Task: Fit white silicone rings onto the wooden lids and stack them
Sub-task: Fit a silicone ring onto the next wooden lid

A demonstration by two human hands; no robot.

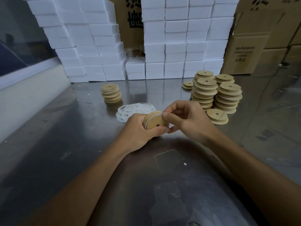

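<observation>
Both hands work one wooden lid [154, 122]; left hand [138, 129] grips it — right hand [187, 119] pinches its white ring [152, 118].

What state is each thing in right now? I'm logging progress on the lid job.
Lid in hand: tilted, white ring partly worked onto its edge.
Left hand: grips the lid.
Right hand: pinches the ring at the lid's top edge.
Loose rings: heaped flat on the table.
Left stack: ringed lids, piled upright.
Right stacks: lids piled up, no rings visible.

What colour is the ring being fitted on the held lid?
White, slightly translucent ring against the light tan wooden lid; seen in the head view.
</observation>
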